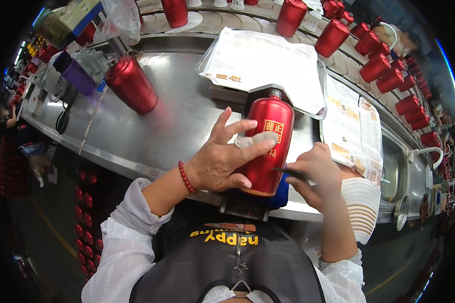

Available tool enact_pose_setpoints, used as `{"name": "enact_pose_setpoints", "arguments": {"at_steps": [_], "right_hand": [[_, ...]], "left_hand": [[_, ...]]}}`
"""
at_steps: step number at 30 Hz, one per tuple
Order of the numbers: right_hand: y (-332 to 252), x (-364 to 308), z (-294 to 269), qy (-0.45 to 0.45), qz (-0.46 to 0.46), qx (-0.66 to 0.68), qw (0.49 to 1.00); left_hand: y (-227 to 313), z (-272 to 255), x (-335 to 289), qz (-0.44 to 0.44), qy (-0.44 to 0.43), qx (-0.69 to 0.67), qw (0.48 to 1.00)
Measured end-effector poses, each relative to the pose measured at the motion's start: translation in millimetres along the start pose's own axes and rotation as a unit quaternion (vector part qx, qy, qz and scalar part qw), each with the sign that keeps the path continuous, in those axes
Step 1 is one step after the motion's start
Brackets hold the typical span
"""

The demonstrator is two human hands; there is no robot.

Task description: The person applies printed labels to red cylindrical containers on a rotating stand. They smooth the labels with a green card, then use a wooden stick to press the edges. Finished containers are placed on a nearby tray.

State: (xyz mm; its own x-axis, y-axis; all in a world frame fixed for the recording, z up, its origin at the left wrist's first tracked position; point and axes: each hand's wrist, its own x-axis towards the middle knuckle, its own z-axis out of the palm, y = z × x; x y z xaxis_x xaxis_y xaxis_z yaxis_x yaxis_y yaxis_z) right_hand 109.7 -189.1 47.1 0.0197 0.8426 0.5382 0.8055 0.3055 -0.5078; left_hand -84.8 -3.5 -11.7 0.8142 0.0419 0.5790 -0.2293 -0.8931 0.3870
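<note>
A glossy red bottle (269, 164) with gold characters and a bare screw neck lies tilted in a dark cradle before me, blue cloth (279, 200) under its base. My left hand (218, 157) reaches over it from the left with fingers spread. A pale finger cot (260, 140) covers one of them, and that finger rests on the bottle's front beside the gold print. From the right, my right hand (314, 174) grips a thin dark tool (292, 173), its tip at the lower front of the bottle. The tool's exact kind is unclear.
A tray (322, 76) with white printed sheets stands behind the bottle; more sheets (345, 123) lie right. Another red bottle (131, 85) and a purple bottle (76, 73) stand left. Stacked white cups (361, 209) hang near my right forearm. A conveyor (222, 21) carries red bottles behind.
</note>
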Motion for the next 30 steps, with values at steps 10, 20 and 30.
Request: {"name": "enact_pose_setpoints", "arguments": {"at_steps": [10,20,30], "right_hand": [[19,93,10,-0.087,0.073,0.005,0.994],[19,53,2,0.01,0.062,0.038,0.997],[29,-18,0,0.1,0.079,-0.063,0.99]], "left_hand": [[48,29,-33,-0.182,0.076,0.081,0.977],[45,18,-28,-0.115,0.088,0.038,0.989],[-29,5,58,-0.122,0.124,-0.065,0.983]]}}
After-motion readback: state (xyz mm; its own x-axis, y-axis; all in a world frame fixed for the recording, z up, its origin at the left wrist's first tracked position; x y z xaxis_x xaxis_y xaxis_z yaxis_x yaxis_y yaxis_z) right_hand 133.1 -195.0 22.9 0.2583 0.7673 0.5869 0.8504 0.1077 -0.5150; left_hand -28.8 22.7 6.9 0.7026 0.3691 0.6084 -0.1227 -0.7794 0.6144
